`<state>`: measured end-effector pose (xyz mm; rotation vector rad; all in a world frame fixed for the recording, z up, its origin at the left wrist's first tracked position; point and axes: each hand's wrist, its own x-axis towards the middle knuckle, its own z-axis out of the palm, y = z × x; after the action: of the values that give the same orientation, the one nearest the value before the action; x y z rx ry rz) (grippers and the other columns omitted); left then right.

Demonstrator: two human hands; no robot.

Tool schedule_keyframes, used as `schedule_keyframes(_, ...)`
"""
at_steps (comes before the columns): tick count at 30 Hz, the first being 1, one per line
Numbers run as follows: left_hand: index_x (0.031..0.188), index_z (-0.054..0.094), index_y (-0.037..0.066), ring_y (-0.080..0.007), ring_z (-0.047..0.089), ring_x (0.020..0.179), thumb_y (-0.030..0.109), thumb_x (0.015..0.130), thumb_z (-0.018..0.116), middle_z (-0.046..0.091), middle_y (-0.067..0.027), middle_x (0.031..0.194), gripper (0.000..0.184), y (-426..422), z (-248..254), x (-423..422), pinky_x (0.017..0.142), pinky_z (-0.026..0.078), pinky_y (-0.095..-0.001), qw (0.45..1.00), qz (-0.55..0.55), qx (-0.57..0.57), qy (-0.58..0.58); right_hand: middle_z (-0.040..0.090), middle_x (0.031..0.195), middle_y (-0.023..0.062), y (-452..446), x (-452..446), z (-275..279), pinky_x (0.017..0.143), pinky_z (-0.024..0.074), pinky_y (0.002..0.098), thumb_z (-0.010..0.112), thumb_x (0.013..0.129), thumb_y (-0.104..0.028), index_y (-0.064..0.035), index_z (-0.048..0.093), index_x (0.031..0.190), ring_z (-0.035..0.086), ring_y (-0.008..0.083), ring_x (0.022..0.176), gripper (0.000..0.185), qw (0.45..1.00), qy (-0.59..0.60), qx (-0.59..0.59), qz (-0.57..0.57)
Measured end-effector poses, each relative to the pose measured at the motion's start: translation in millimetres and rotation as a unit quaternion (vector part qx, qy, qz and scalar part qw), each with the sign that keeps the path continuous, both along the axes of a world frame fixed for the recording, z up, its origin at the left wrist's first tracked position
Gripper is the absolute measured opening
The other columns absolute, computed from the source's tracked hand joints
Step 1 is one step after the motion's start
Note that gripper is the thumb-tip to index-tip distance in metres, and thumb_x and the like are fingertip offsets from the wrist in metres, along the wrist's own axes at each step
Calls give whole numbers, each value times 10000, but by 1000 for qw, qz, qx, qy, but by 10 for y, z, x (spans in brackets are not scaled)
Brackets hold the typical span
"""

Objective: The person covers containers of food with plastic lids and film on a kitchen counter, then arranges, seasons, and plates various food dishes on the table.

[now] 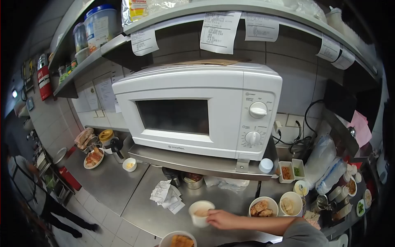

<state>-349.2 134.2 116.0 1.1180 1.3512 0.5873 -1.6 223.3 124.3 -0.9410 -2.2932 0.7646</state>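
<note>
My right hand (221, 219) reaches in from the lower right, its fingers closed on the rim of a white paper bowl (196, 215) that has something pale brown in it. The bowl is over the steel counter (144, 203); whether it touches the surface I cannot tell. Close below it, cut off by the bottom edge, is another white bowl with orange-brown fried food (182, 241). To the right of my hand, fried pieces (261, 209) fill one white bowl, and a pale scoop of food (288, 206) sits in the one beside it. My left hand is out of view.
A white microwave (228, 94) stands on a raised steel shelf ahead. Crumpled receipts (166, 196) lie on the counter. Bottles and plastic bags (327, 173) crowd the right side. Paper slips (220, 33) hang from the overhead shelf. Another person (31, 185) stands at far left.
</note>
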Motion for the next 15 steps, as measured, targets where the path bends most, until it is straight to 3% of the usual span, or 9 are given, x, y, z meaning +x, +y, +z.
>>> schedule_keyframes(3, 1138, 522, -58, -196, 620, 735, 174, 895, 463, 618, -132, 924, 342, 495, -1316, 420, 544, 542, -304, 980, -108, 165, 6, 559, 898, 132, 33, 507, -257, 776, 464, 390, 560, 783, -25, 11, 604, 888, 568, 320, 883, 119, 994, -79, 31, -69)
schedule_keyframes(5, 1150, 512, -60, -209, 621, 770, 199, 896, 472, 613, -148, 938, 365, 594, -1454, 879, 580, 546, -319, 970, -160, 181, 20, 566, 960, 140, 78, 710, -427, 806, 462, 397, 559, 779, -24, 14, 599, 918, 560, 333, 933, 149, 987, -149, 28, -50)
schedule_keyframes(7, 1159, 506, -57, -228, 616, 832, 227, 898, 487, 604, -178, 969, 386, 731, -1041, 1402, 647, 548, -344, 970, -211, 124, -2, 568, 1062, 152, 70, 884, -339, 848, 457, 398, 560, 778, -30, 15, 591, 968, 547, 346, 1005, 198, 970, -243, 16, 11)
schedule_keyframes(8, 1202, 448, -61, -237, 637, 801, 278, 905, 482, 596, -185, 1010, 453, 776, -960, 1513, 632, 552, -334, 969, -229, 95, 16, 499, 1235, 179, 7, 984, -184, 918, 435, 399, 574, 796, -68, 11, 555, 1078, 497, 364, 1115, 293, 961, -275, -16, 23)
schedule_keyframes(10, 1288, 330, -69, -254, 677, 740, 382, 919, 473, 582, -200, 1092, 600, 837, -657, 1632, 601, 561, -315, 964, -257, 35, 56, 437, 1318, 184, -181, 1096, 807, 952, 417, 396, 583, 825, -117, 1, 519, 1154, 468, 359, 1169, 355, 977, -203, -43, 47)
schedule_keyframes(11, 1350, 203, -64, -247, 679, 781, 473, 908, 476, 554, -188, 1139, 748, 945, -361, 1639, 616, 546, -321, 957, -256, 15, 135, 535, 1157, 176, -287, 1219, 1267, 896, 451, 378, 579, 836, -117, -8, 527, 1151, 546, 319, 1048, 337, 983, -154, 83, 62)
schedule_keyframes(12, 1312, 186, -181, -251, 670, 771, 559, 890, 436, 542, -311, 1092, 888, 1039, 45, 1578, 695, 517, -325, 938, -281, 122, 161, 566, 1113, 152, -499, 1257, 2063, 873, 457, 360, 583, 830, -109, -12, 536, 1142, 575, 294, 982, 330, 989, -122, 50, 65)
schedule_keyframes(14, 1347, 190, -124, -212, 656, 766, 510, 908, 454, 571, -197, 1110, 816, 1209, 872, 1406, 720, 500, -313, 921, -271, 227, 163, 613, 875, 115, -681, 1518, 3013, 755, 481, 359, 592, 815, -90, -27, 607, 1011, 600, 232, 838, 207, 972, -78, 222, 8)
schedule_keyframes(15, 1335, 278, -70, -183, 649, 752, 429, 927, 477, 602, -132, 1058, 674, 1058, 1552, 1479, 692, 499, -307, 926, -232, 279, 105, 622, 832, 110, -835, 1587, 3550, 691, 493, 342, 601, 797, -71, -33, 635, 931, 614, 213, 778, 142, 956, -85, 269, -87)
